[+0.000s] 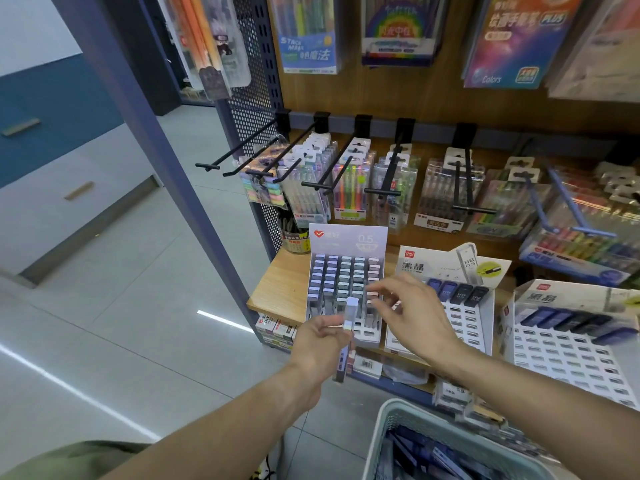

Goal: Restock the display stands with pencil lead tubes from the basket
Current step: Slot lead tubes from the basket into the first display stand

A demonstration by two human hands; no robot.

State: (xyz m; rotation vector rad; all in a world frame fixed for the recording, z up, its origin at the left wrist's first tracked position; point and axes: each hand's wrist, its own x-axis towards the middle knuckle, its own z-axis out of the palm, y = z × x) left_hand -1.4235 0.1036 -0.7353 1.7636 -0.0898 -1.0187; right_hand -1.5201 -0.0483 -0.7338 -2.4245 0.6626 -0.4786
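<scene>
Lilac tube at stand's front edge

Basket: I see it cut off by the bottom edge, below my right hand.
Tubes in basket: blurred, uncountable.
Right fingertips' contact: unclear to me.

Left forearm: bare, extended forward and upward from the lower left edge of the view. Left hand: fingers curled, a pinch formed between thumb and fingertips and closed on a held item; back of the hand turned toward the camera.

Right forearm: bare, extended forward from the lower right edge, angled inward. Right hand: held just beside and slightly above the left, palm down, fingers spread and loosely bent, thumb and index finger reaching leftward; nothing seen gripped.
</scene>
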